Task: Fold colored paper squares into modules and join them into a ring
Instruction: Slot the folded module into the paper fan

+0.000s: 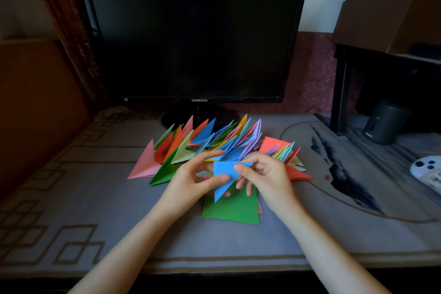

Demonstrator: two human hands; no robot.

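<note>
- The desk (62, 198) lies bare at the left, from its front edge back to the wall.
- Folded modules (181, 148) fan out in a row before the monitor (191, 38), tips up, just behind the hands.
- The left hand (191, 180) pinches the blue piece, thumb on its face, forefinger stretched out.
- The blue piece (223, 174), a folded triangle, hangs point down between both hands, above the desk.
- The right hand (269, 174) pinches its upper right corner, other fingers curled beneath.
- A green square (233, 210) tops a flat stack under the hands.
- Bare desk separates the stack from a phone (427, 172) at the right edge.
</note>
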